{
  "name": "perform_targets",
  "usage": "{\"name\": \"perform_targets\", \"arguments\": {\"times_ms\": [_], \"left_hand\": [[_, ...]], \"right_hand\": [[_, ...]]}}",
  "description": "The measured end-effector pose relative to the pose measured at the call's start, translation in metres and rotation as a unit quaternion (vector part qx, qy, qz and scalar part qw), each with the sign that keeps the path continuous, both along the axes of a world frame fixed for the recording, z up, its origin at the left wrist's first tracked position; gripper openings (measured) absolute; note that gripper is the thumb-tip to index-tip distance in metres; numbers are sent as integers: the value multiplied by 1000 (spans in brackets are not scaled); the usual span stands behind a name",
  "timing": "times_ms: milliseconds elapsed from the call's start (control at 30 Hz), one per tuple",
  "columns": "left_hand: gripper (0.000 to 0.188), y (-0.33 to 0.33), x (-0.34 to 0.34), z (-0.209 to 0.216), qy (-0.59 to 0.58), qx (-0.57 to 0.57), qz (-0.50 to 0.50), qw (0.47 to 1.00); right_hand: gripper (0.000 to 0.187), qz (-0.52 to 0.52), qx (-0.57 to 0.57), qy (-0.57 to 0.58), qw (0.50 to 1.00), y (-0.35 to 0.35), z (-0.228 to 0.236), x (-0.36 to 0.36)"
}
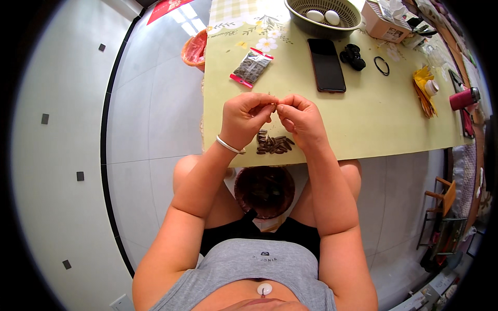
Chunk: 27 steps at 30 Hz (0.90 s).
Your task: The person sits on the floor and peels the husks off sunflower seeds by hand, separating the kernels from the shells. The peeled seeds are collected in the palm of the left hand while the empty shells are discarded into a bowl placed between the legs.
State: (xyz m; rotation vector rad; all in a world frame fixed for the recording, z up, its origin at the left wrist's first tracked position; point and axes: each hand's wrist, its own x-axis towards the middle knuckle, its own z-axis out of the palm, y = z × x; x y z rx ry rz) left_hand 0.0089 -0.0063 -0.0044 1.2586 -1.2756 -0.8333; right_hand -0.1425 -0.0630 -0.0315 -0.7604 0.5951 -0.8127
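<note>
My left hand and my right hand meet fingertip to fingertip above the near part of the table. Both are closed in a pinch on what looks like a sunflower seed, mostly covered by my fingers. Just below them, close to the table's front edge, lies a small pile of dark striped sunflower seeds. A clear packet with red ends, holding more dark seeds, rests beyond my left hand. On my left wrist is a pale bangle.
Beyond my right hand lie a black phone, a black hair claw and a black hair tie. A basket with two white eggs stands at the back. Between my knees is a dark red bin; an orange bin stands left.
</note>
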Motion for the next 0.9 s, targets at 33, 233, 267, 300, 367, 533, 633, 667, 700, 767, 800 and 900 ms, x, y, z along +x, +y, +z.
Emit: {"name": "perform_targets", "arguments": {"times_ms": [33,233,267,300,367,533,633,667,700,767,800,900], "left_hand": [[7,1,-1,1,-19,-9,9,1000],[8,-8,27,-3,-236,-25,96,967],[10,-10,32,-4,-282,-30,83,955],[11,-9,35,-3,-294,-19,62,954],[12,-9,38,-3,-318,3,21,948],[16,0,18,15,-177,8,54,983],[15,4,7,21,-49,-18,-21,998],[14,4,7,21,-12,-35,-56,998],[13,4,8,23,-82,-35,-43,995],[12,5,15,26,-219,-35,-18,975],[12,7,18,25,-265,-5,-38,963],[14,12,22,19,-381,57,-77,919]], "right_hand": [[4,-4,3,4,1000,1,3,0],[5,-34,49,-44,997,-6,4,-4],[6,-35,54,-70,995,-7,3,-4],[7,-38,65,-77,994,-7,5,-4],[10,-45,86,-91,991,-6,9,-3],[16,-15,60,-36,997,-4,4,2],[22,13,107,-42,993,3,7,6],[25,25,133,-58,989,4,7,7],[26,29,134,-60,989,3,7,6],[28,37,137,-64,988,-1,6,2],[27,21,131,-56,990,-4,6,0],[25,-16,111,-36,993,-6,5,-4]]}}
